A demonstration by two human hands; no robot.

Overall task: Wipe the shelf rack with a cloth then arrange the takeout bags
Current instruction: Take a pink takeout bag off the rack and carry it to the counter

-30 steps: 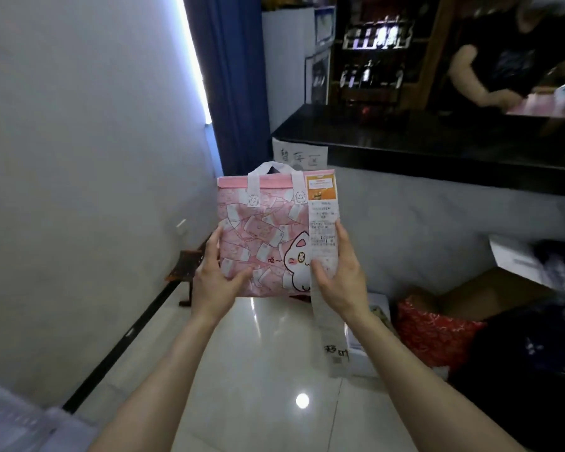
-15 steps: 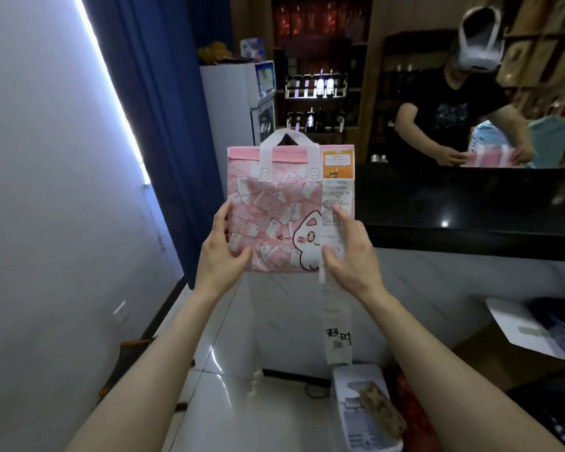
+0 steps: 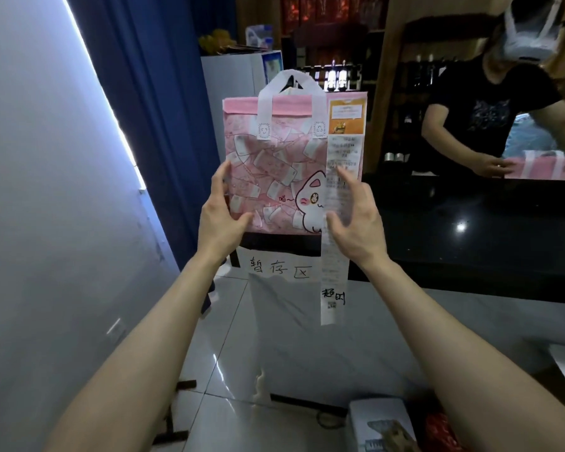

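A pink takeout bag with a cartoon cat print and white handles stands upright at the left end of the black counter. A long white receipt is stuck to the bag's right side and hangs below the counter edge. My left hand holds the bag's lower left corner, thumb on the front and fingers up the left edge. My right hand hovers over the receipt at the lower right with fingers spread, gripping nothing. No cloth or shelf rack is in view.
A handwritten paper sign hangs on the counter front under the bag. Behind the counter a person handles another pink bag. A white fridge and a blue curtain stand behind. A white box lies on the floor.
Both hands raised the pink bag from over the floor up to the counter's left end. My right hand's fingers have spread off the bag.
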